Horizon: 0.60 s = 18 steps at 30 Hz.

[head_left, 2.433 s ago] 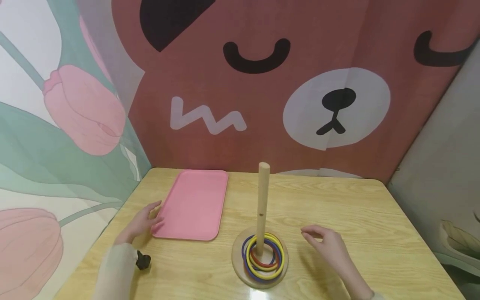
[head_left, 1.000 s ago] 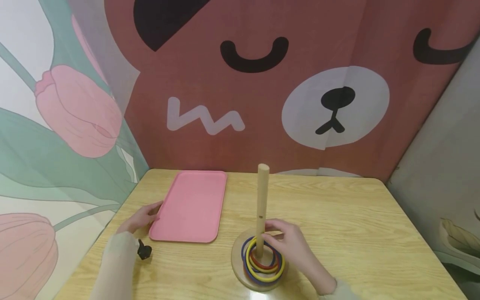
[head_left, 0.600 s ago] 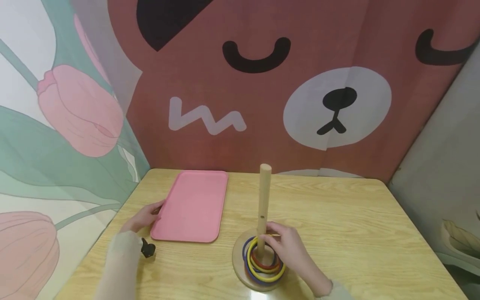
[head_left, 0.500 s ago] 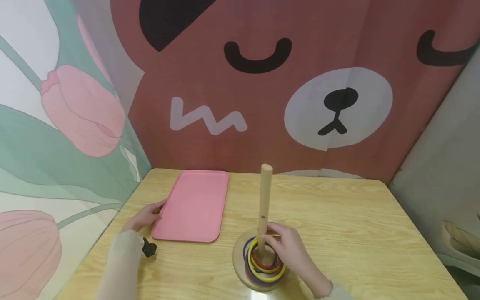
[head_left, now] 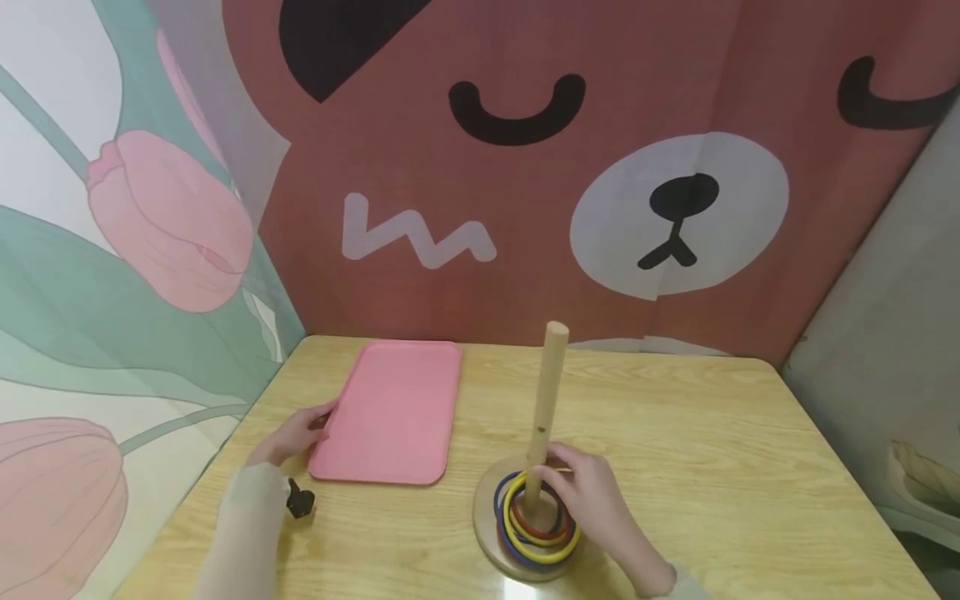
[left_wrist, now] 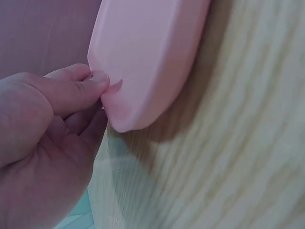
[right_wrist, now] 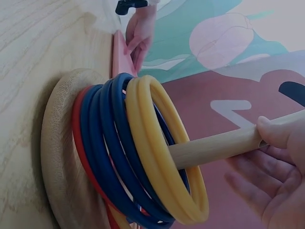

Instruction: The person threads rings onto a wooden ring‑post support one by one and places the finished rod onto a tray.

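Note:
A pink tray (head_left: 390, 408) lies on the left part of the table. My left hand (head_left: 296, 433) pinches its near-left rim, the thumb pressed on the edge in the left wrist view. To the right stands a wooden post (head_left: 551, 375) on a round base (head_left: 486, 518), leaning slightly right. My right hand (head_left: 596, 500) pinches the post low down, above the rings. Stacked around the post are several rings; the right wrist view shows yellow rings (right_wrist: 148, 148) outermost, blue rings (right_wrist: 97, 143) behind and a red ring (right_wrist: 77, 119) near the base.
The wood-grain table (head_left: 697, 450) meets a wall hanging with a bear face (head_left: 420, 300) at the back. A flower-print hanging (head_left: 172, 358) borders the left side. A small black device (head_left: 301, 502) sits at my left wrist. A light-coloured object (head_left: 922, 483) stands beyond the right edge.
My right hand came in from the right and took hold of the post; the stand has since shifted slightly right and leans more. My left hand moved from reaching over the tray's edge to pinching it.

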{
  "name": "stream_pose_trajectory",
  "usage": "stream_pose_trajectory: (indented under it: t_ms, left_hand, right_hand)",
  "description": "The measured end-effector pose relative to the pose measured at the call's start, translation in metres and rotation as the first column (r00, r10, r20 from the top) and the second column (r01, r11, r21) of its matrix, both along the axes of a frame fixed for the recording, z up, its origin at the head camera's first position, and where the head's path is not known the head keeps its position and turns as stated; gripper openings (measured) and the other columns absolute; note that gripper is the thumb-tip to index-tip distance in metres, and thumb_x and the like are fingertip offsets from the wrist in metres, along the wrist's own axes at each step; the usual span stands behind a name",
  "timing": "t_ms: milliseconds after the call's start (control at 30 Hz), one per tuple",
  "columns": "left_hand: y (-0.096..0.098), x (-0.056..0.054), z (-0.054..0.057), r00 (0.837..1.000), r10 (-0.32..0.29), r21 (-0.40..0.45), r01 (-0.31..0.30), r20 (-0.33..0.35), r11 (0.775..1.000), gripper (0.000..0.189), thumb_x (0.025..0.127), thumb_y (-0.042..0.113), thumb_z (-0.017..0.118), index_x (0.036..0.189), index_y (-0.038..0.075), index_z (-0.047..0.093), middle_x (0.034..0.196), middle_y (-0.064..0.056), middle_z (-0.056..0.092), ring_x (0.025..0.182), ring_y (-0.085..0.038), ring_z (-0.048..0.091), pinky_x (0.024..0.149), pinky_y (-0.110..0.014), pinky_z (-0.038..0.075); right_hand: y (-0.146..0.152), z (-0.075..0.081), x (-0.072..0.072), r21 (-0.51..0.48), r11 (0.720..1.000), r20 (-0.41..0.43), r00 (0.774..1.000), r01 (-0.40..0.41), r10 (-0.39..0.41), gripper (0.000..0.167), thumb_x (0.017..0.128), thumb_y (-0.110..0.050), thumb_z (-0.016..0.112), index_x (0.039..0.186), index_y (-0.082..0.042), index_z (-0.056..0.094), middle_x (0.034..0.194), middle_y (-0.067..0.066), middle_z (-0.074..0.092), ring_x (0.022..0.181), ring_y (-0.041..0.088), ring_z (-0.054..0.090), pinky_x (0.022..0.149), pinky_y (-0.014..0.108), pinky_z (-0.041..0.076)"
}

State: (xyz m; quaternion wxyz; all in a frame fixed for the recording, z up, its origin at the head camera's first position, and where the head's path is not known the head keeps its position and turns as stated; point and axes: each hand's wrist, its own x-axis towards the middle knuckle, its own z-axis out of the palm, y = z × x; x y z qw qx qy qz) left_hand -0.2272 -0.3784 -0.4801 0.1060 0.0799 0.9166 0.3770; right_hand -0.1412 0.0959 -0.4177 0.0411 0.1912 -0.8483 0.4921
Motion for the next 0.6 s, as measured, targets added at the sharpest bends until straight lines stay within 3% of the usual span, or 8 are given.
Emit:
stream_pose_trajectory:
  t_ms: [267,433,600]
  left_hand:
    - [0.014,0.009,-0.003,1.000,-0.009,0.064,0.008,0.023,0.998,0.058,0.095,0.002,0.054,0.147,-0.006,0.031,0.149,-0.033,0.032,0.137,-0.049,0.034,0.113,-0.060,0.031]
    - [0.023,0.017,-0.001,0.998,-0.016,0.113,0.009,0.061,0.994,0.061,0.095,0.010,0.058,0.148,-0.003,0.031,0.153,-0.030,0.029,0.142,-0.047,0.026,0.116,-0.061,0.025]
    - [0.033,0.024,-0.001,0.999,-0.014,0.100,0.010,0.038,0.995,0.063,0.093,0.014,0.062,0.147,-0.002,0.034,0.152,-0.029,0.031,0.143,-0.047,0.024,0.117,-0.062,0.022]
  right_hand:
    - [0.007,0.008,0.001,0.004,0.996,-0.022,0.996,0.084,-0.084,0.018,0.085,-0.010,0.070,0.101,-0.003,0.070,0.091,0.009,0.074,0.090,0.028,0.073,0.071,0.024,0.062]
    - [0.010,0.014,0.002,0.017,0.994,-0.036,0.993,0.112,-0.111,0.018,0.083,-0.007,0.071,0.101,-0.002,0.070,0.090,0.009,0.074,0.092,0.031,0.072,0.070,0.024,0.062]
    - [0.017,0.019,0.001,0.021,0.991,-0.065,0.990,0.130,-0.128,0.020,0.084,-0.009,0.071,0.103,-0.001,0.070,0.090,0.010,0.075,0.092,0.033,0.072,0.069,0.025,0.062]
